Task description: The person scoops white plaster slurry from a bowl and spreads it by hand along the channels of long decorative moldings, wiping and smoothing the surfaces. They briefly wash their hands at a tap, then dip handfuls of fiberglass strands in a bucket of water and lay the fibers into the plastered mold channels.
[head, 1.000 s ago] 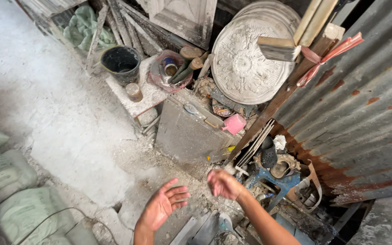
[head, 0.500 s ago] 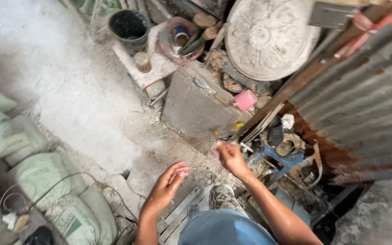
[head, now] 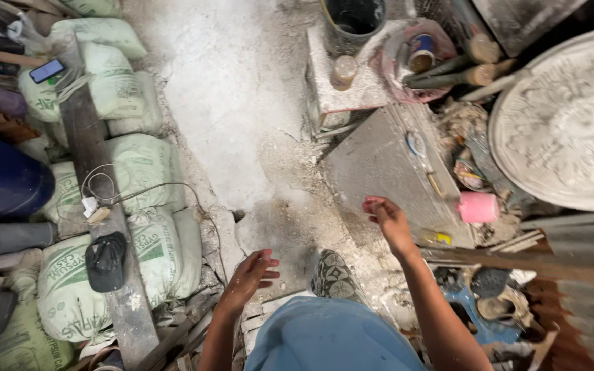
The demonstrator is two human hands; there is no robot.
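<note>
Dusty concrete floor [head: 242,103], stacked sacks [head: 139,172] left, grey slab [head: 386,165] and round plaster medallion [head: 572,124] right. Left hand [head: 249,275] open, empty, over rubble. Right hand [head: 386,216] loosely curled above the slab's near edge; probably empty, can't tell for sure.

Single head cam, looking almost straight down from standing height at a dusty floor [head: 242,103], with the person's own blue shirt [head: 328,340] cut off by the bottom edge. Both hands sit close in the lower middle: left hand [head: 250,275] with fingers spread over the floor, right hand [head: 385,218] with fingertips [head: 372,204] just short of a grey slab [head: 386,165], probably curled loosely, hard to tell. Stacked sacks [head: 139,172] lie well beyond the left fingers; no second view, so nothing overlaps.
</note>
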